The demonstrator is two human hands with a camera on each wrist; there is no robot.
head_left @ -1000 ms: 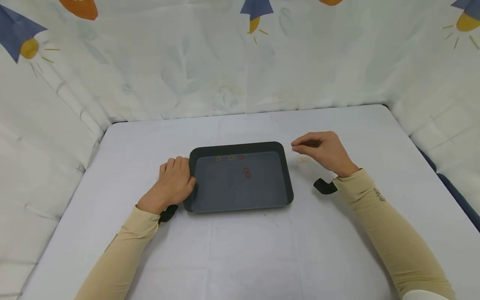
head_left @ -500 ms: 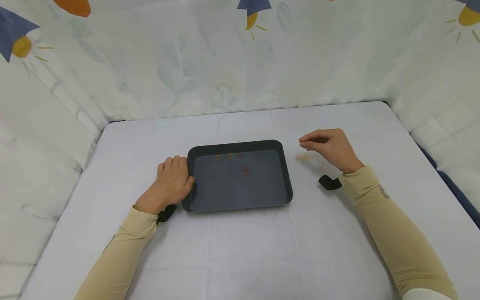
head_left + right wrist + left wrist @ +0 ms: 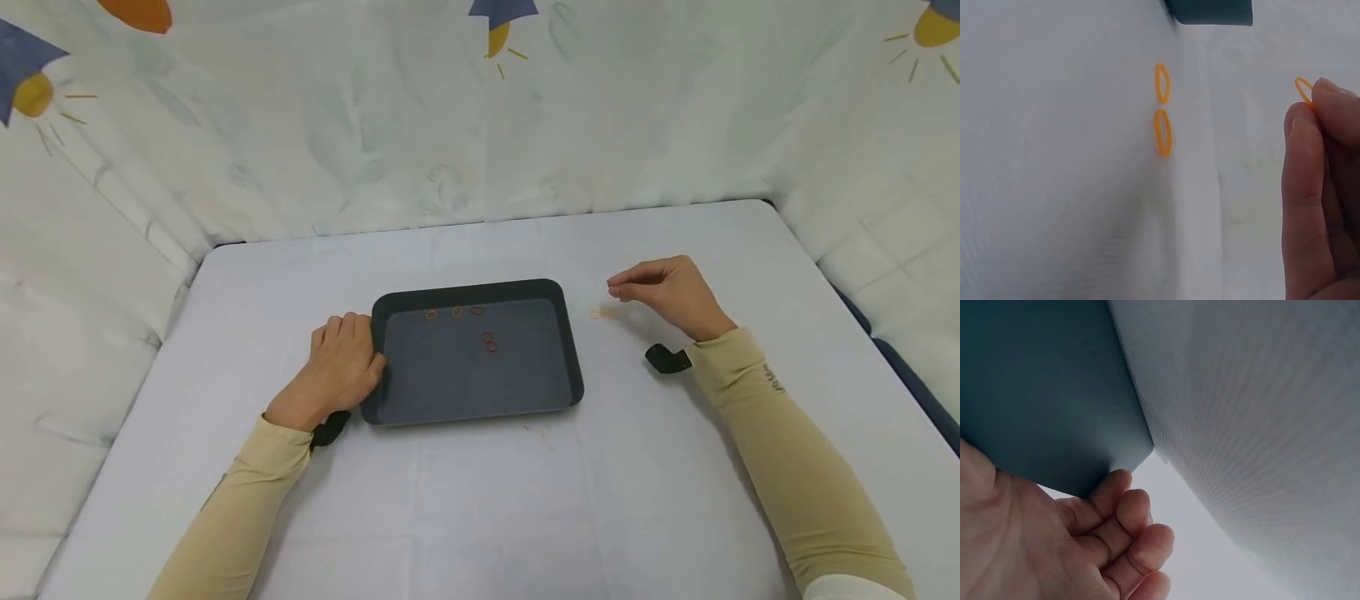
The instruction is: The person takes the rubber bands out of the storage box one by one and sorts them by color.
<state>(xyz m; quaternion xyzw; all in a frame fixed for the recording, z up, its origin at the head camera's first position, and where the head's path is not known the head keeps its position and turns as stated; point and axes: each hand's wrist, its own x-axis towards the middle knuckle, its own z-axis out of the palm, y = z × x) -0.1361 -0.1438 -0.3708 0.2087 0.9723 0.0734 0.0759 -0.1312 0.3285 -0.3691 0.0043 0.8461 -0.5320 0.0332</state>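
A dark grey tray (image 3: 472, 375) lies on the table, with two yellowish rings (image 3: 431, 314) and a red ring (image 3: 477, 311) near its back side and two red rings (image 3: 489, 342) touching near the middle. My left hand (image 3: 337, 367) grips the tray's left side; in the left wrist view its curled fingers (image 3: 1141, 544) lie against the tray wall (image 3: 1054, 394). Right of the tray, my right hand (image 3: 671, 296) is raised over the table. Thumb and forefinger pinch a small orange ring (image 3: 1302, 90) in the right wrist view. Two more orange rings (image 3: 1162, 132) lie end to end on the cloth.
A white cloth covers the table (image 3: 480, 500). Behind and beside it hangs a pale curtain (image 3: 480, 125) with printed figures. Faint marks (image 3: 551, 437) show on the cloth in front of the tray.
My right hand has moved a little to the right, away from the tray, still pinching. My left hand keeps its grip on the tray's side. The head view has shifted slightly.
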